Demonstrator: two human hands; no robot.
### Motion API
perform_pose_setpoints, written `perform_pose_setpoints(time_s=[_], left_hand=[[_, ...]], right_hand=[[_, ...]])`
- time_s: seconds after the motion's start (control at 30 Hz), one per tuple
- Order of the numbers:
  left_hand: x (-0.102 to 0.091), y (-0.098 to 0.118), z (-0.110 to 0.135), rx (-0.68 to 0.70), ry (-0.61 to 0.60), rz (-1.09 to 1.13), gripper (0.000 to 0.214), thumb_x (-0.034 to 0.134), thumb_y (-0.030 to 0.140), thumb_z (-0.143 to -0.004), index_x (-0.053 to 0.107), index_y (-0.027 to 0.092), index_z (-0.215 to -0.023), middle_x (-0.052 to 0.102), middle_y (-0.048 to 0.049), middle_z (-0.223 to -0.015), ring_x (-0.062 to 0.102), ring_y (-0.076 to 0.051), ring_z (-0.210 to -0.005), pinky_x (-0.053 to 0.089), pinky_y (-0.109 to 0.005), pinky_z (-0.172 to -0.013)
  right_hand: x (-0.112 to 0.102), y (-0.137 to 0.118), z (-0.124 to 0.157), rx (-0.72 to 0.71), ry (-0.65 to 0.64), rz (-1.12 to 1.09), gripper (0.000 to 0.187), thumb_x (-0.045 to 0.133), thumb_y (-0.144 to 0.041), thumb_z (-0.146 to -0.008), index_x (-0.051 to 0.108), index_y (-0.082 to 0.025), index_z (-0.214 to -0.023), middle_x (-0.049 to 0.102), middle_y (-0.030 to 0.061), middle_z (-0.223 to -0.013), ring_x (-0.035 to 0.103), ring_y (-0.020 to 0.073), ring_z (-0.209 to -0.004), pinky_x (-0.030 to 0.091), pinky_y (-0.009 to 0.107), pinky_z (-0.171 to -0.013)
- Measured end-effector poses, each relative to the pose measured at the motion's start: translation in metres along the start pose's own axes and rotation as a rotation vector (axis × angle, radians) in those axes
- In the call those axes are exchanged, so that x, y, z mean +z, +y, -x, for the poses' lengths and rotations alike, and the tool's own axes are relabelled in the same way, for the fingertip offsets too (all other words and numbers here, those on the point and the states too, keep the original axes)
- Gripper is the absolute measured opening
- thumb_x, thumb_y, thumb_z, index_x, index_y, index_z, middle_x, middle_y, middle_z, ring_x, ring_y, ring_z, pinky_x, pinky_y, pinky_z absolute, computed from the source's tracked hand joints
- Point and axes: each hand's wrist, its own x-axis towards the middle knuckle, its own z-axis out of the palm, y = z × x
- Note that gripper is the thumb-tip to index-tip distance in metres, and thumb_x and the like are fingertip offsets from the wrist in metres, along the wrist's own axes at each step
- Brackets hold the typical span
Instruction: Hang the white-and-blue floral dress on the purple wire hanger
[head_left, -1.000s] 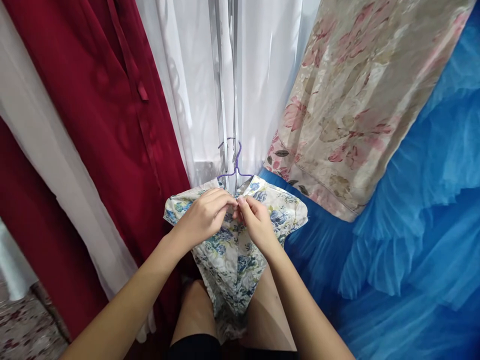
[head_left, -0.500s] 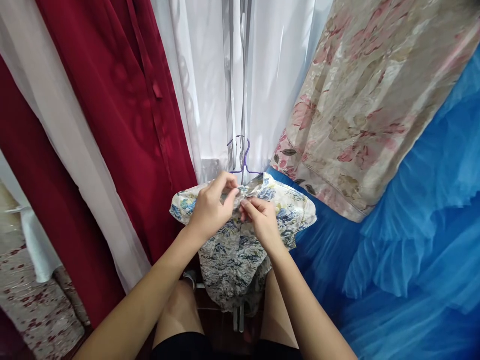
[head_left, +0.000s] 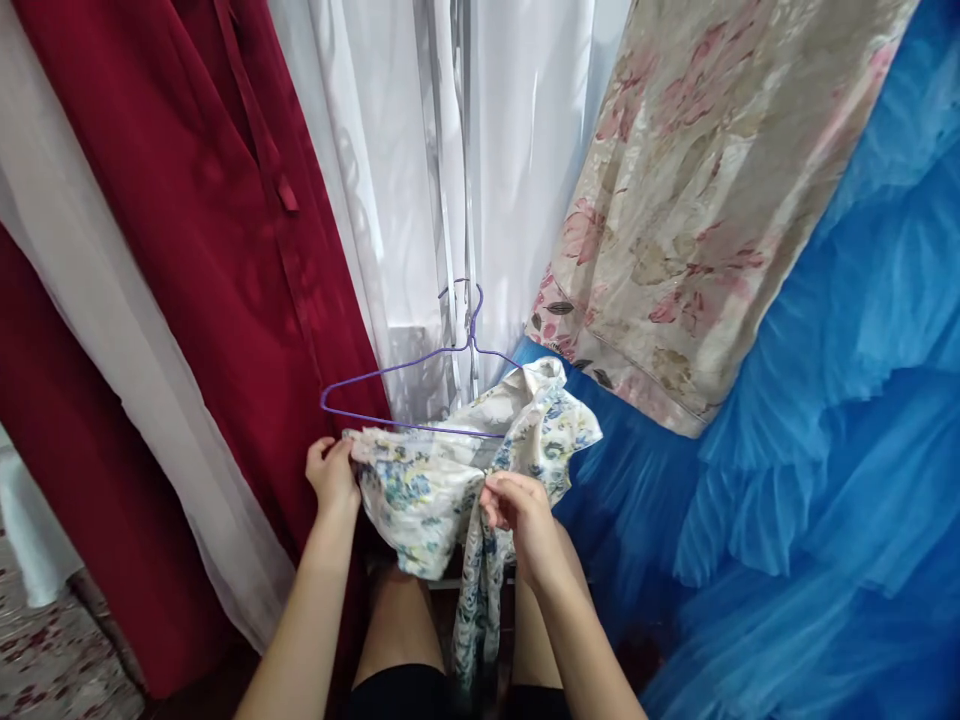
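A white garment with blue flowers point(head_left: 442, 480) hangs half off a purple wire hanger point(head_left: 390, 385), whose left arm is bare. My left hand point(head_left: 332, 474) is closed on the garment's left shoulder, just below the hanger's bottom wire. My right hand point(head_left: 521, 515) pinches the garment's front near its middle, where the cloth falls down between my knees. The garment's right shoulder still sits over the hanger's right end. The hanger's hook is caught on a silvery upright rail point(head_left: 457, 200).
A dark red dress point(head_left: 187, 250) and a white sheer one point(head_left: 97, 300) hang at the left. White sheer cloth point(head_left: 525, 150) is behind the rail. A beige floral dress point(head_left: 697, 200) and blue tulle point(head_left: 825, 480) fill the right. Patterned floor shows at bottom left.
My left hand has pulled the garment's left shoulder down off the hanger, baring the hanger's left arm. My right hand has dropped lower on the front. The garment now hangs bunched.
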Motion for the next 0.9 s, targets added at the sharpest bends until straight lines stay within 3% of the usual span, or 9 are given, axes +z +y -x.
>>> perform_pose_setpoints(time_s=[0.17, 0.27, 0.37, 0.43, 0.53, 0.6, 0.7, 0.8, 0.9], left_hand=[[-0.032, -0.047, 0.093, -0.122, -0.087, 0.045, 0.045, 0.080, 0.034, -0.058, 0.048, 0.020, -0.087, 0.059, 0.0018, -0.078, 0.059, -0.012, -0.066, 0.047, -0.024, -0.064], [-0.037, -0.036, 0.145, -0.173, -0.178, 0.079, 0.045, 0.082, 0.035, -0.062, 0.046, 0.021, -0.086, 0.058, 0.0019, -0.081, 0.059, -0.012, -0.070, 0.048, -0.022, -0.066], [-0.034, -0.007, 0.184, -0.121, -0.409, 0.147, 0.039, 0.080, 0.027, -0.072, 0.046, 0.021, -0.089, 0.054, 0.0029, -0.084, 0.057, -0.009, -0.071, 0.048, -0.020, -0.066], [-0.030, 0.013, 0.199, -0.002, -0.587, 0.112, 0.032, 0.077, 0.023, -0.078, 0.047, 0.021, -0.088, 0.055, 0.0022, -0.083, 0.058, -0.010, -0.071, 0.049, -0.020, -0.066], [-0.029, 0.030, 0.205, 0.192, -0.735, -0.056, 0.022, 0.073, 0.021, -0.084, 0.051, 0.020, -0.086, 0.061, -0.0007, -0.083, 0.061, -0.013, -0.073, 0.049, -0.022, -0.063], [-0.034, 0.031, 0.203, 0.226, -0.758, -0.149, 0.018, 0.073, 0.020, -0.085, 0.055, 0.019, -0.086, 0.064, -0.0026, -0.087, 0.064, -0.014, -0.077, 0.051, -0.023, -0.065], [-0.049, 0.024, 0.198, 0.109, -0.796, -0.216, 0.019, 0.076, 0.023, -0.083, 0.058, 0.019, -0.088, 0.066, -0.0038, -0.089, 0.066, -0.016, -0.080, 0.053, -0.024, -0.068], [-0.074, 0.017, 0.198, -0.149, -0.898, -0.222, 0.029, 0.076, 0.034, -0.084, 0.057, 0.021, -0.102, 0.066, -0.0026, -0.087, 0.062, -0.013, -0.068, 0.047, -0.020, -0.058], [-0.106, 0.015, 0.203, -0.395, -1.074, -0.138, 0.051, 0.073, 0.053, -0.083, 0.051, 0.025, -0.119, 0.066, -0.0053, -0.098, 0.064, -0.016, -0.077, 0.049, -0.023, -0.066]], right_hand=[[-0.025, 0.073, 0.042, -0.072, 0.586, -0.193, 0.030, 0.067, -0.048, -0.079, 0.066, -0.018, -0.073, 0.053, -0.0022, -0.056, 0.042, 0.0126, -0.047, 0.028, 0.024, -0.045], [-0.030, 0.097, 0.062, -0.054, 0.652, -0.096, 0.032, 0.065, -0.050, -0.082, 0.068, -0.017, -0.082, 0.060, 0.0013, -0.066, 0.052, 0.0159, -0.057, 0.037, 0.026, -0.052], [-0.023, 0.089, 0.073, -0.102, 0.541, 0.103, 0.029, 0.066, -0.044, -0.084, 0.069, -0.018, -0.096, 0.068, 0.0062, -0.094, 0.062, 0.0214, -0.086, 0.047, 0.029, -0.075], [-0.014, 0.074, 0.077, -0.153, 0.360, 0.187, 0.027, 0.062, -0.044, -0.089, 0.068, -0.020, -0.101, 0.068, 0.0055, -0.101, 0.060, 0.0217, -0.094, 0.046, 0.031, -0.085], [-0.002, 0.052, 0.083, -0.075, -0.032, 0.197, 0.042, 0.046, -0.053, -0.098, 0.064, -0.020, -0.081, 0.060, 0.0025, -0.079, 0.054, 0.0186, -0.076, 0.045, 0.029, -0.074], [0.002, 0.044, 0.087, 0.022, -0.199, 0.206, 0.043, 0.051, -0.058, -0.095, 0.063, -0.019, -0.080, 0.058, 0.0012, -0.077, 0.051, 0.0171, -0.072, 0.044, 0.028, -0.069], [-0.001, 0.042, 0.090, 0.176, -0.374, 0.223, 0.035, 0.069, -0.052, -0.084, 0.066, -0.019, -0.095, 0.061, -0.0002, -0.086, 0.052, 0.0158, -0.076, 0.044, 0.026, -0.072], [-0.018, 0.043, 0.088, 0.363, -0.559, 0.261, 0.029, 0.074, -0.044, -0.080, 0.063, -0.017, -0.080, 0.055, -0.0031, -0.073, 0.047, 0.0122, -0.067, 0.040, 0.023, -0.064], [-0.035, 0.040, 0.088, 0.440, -0.555, 0.285, 0.030, 0.073, -0.041, -0.081, 0.060, -0.016, -0.072, 0.050, -0.0039, -0.066, 0.042, 0.0103, -0.061, 0.037, 0.023, -0.060]])
